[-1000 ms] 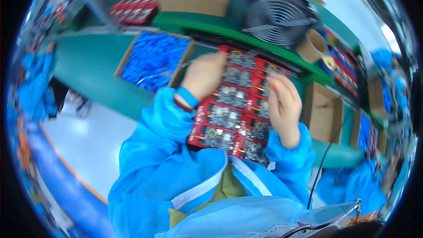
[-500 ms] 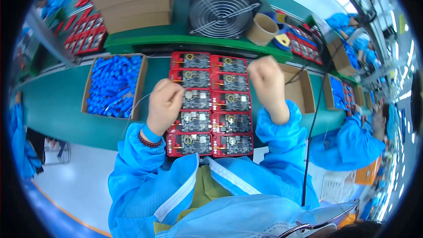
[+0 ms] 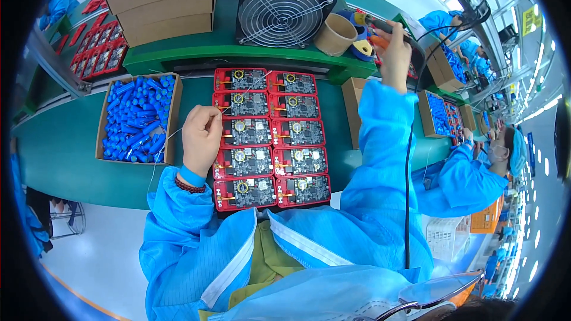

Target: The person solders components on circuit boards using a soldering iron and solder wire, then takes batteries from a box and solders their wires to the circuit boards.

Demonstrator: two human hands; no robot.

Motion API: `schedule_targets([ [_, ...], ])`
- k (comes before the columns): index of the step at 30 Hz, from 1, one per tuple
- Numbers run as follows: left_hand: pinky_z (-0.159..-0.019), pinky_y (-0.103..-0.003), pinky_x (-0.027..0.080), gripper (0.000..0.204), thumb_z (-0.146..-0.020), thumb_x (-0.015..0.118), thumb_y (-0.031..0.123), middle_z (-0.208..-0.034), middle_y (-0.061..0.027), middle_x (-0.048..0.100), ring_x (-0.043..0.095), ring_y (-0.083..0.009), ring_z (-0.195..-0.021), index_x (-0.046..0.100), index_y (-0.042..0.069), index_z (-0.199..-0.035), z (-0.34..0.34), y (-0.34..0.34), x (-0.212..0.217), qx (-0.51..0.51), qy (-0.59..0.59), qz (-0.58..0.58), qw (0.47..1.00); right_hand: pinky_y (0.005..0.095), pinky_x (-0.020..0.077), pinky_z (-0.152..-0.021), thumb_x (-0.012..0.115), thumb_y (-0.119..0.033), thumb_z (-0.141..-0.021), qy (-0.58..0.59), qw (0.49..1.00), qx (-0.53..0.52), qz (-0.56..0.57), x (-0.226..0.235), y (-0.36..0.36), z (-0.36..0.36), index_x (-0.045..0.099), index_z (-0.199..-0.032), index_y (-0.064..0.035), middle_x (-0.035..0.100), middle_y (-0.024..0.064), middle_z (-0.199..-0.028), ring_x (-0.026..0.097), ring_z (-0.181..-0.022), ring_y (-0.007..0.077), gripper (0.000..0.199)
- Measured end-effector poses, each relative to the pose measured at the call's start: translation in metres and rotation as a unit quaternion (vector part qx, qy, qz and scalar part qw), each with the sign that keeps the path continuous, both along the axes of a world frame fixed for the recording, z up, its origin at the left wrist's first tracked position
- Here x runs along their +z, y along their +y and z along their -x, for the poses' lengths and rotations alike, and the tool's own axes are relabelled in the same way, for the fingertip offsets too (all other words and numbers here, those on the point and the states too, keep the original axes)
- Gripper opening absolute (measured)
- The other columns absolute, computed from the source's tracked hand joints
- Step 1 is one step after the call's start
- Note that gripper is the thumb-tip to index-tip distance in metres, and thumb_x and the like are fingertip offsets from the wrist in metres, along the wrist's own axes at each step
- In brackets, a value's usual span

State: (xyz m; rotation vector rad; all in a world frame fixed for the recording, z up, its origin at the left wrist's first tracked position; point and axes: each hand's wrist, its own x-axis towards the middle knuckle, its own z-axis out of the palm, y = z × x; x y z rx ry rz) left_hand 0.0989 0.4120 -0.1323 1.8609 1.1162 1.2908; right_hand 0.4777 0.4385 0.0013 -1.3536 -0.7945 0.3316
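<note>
Left hand [image 3: 201, 138] tight on thin wire [image 3: 172, 134], right hand [image 3: 396, 58] around dark handle [image 3: 383, 26].

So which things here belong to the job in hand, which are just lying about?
In use, apparently:
left hand, pinching thin wire
right hand, holding dark-handled tool
red cases with circuit boards

Probably lying about:
fan
cardboard ring
box of blue cylinders

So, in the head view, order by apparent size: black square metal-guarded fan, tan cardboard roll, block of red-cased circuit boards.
1. Block of red-cased circuit boards
2. Black square metal-guarded fan
3. Tan cardboard roll
</note>
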Motion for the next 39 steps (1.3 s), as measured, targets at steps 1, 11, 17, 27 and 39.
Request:
schedule_targets([
  [1, -0.058, -0.030, 0.042, 0.004, -0.082, 0.059, -0.001, -0.075, -0.0098, 0.053, 0.052, -0.0200, -0.064, 0.058, -0.001, -0.086, 0.001, -0.001, -0.001, 0.005, 0.005, -0.003, 1.000, 0.0234, 0.0465, -0.059, 0.045, -0.032, -0.097, -0.089, 0.996, -0.014, -0.010, 0.001, -0.013, 0.012, 0.059, -0.115, -0.0037, 0.066, 0.0098, -0.086, 0.063, -0.072, 0.0130, 0.036],
  [11, -0.056, -0.028, 0.042, 0.007, -0.083, 0.060, -0.001, -0.075, -0.0080, 0.054, 0.051, -0.0154, -0.061, 0.060, -0.001, -0.089, 0.001, -0.004, -0.001, 0.013, 0.008, -0.014, 1.000, 0.0253, 0.0456, -0.074, 0.048, -0.017, -0.096, -0.167, 0.982, 0.079, -0.035, -0.063, -0.058, 0.056, 0.054, -0.123, -0.0041, 0.062, 0.0110, -0.108, 0.059, -0.087, 0.0133, 0.030],
  [17, -0.055, -0.029, 0.042, 0.008, -0.079, 0.062, -0.004, -0.073, -0.0079, 0.052, 0.051, -0.0161, -0.060, 0.059, -0.001, -0.086, 0.008, -0.041, 0.025, 0.012, 0.033, -0.025, 0.999, 0.0247, 0.0462, -0.069, 0.045, -0.023, -0.098, -0.004, 0.978, 0.119, -0.170, -0.045, -0.107, 0.066, 0.054, -0.115, 0.0011, 0.063, 0.0109, -0.088, 0.059, -0.075, 0.0139, 0.030],
  [27, -0.058, -0.036, 0.042, 0.018, -0.067, 0.067, -0.008, -0.072, -0.0083, 0.053, 0.052, -0.0265, -0.067, 0.059, 0.003, -0.079, 0.040, -0.105, 0.018, -0.055, 0.181, -0.079, 0.979, 0.0266, 0.0320, -0.048, 0.054, -0.039, -0.091, -0.096, 0.970, 0.217, -0.055, -0.095, -0.225, 0.092, 0.058, -0.087, 0.0026, 0.054, 0.0072, -0.063, 0.047, -0.054, 0.0131, 0.042],
  [39, -0.059, -0.035, 0.043, 0.026, -0.059, 0.075, -0.003, -0.072, -0.0078, 0.053, 0.052, -0.0269, -0.069, 0.060, 0.005, -0.079, 0.034, -0.134, 0.011, -0.126, 0.233, -0.120, 0.957, 0.0342, 0.0315, -0.046, 0.058, -0.034, -0.087, -0.235, 0.916, 0.325, 0.022, -0.111, -0.258, 0.100, 0.061, -0.082, -0.0012, 0.055, 0.0072, -0.061, 0.045, -0.049, 0.0209, 0.033],
])
